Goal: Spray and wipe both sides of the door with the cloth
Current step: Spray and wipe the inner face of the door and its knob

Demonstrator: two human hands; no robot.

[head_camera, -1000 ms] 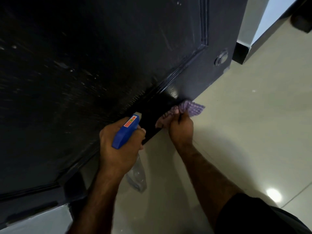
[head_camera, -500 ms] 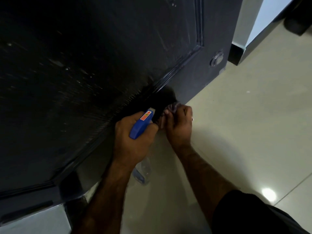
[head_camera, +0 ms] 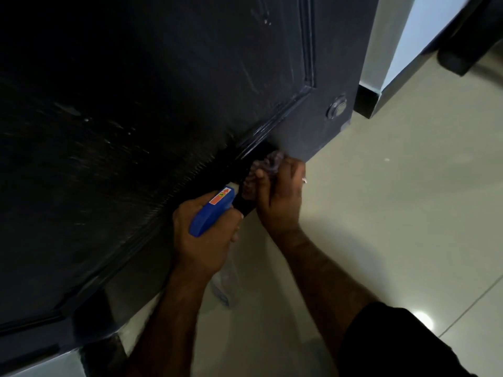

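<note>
A black panelled door (head_camera: 163, 91) fills the upper left, its bottom edge running down towards the floor. My left hand (head_camera: 202, 240) grips a spray bottle (head_camera: 212, 212) with a blue trigger head; its clear body hangs below my fist. My right hand (head_camera: 280, 197) holds a bunched purple cloth (head_camera: 265, 165) against the door's bottom rail. Most of the cloth is hidden under my fingers.
A round metal fitting (head_camera: 336, 107) sits on the door near its lower corner. Glossy cream floor tiles (head_camera: 394, 213) spread to the right. A black skirting corner (head_camera: 367, 100) and a dark object (head_camera: 468, 55) stand at the far upper right.
The cloth, spread out along the bottom rail a second ago, is now bunched under my right hand. Both hands have drawn closer together near the rail.
</note>
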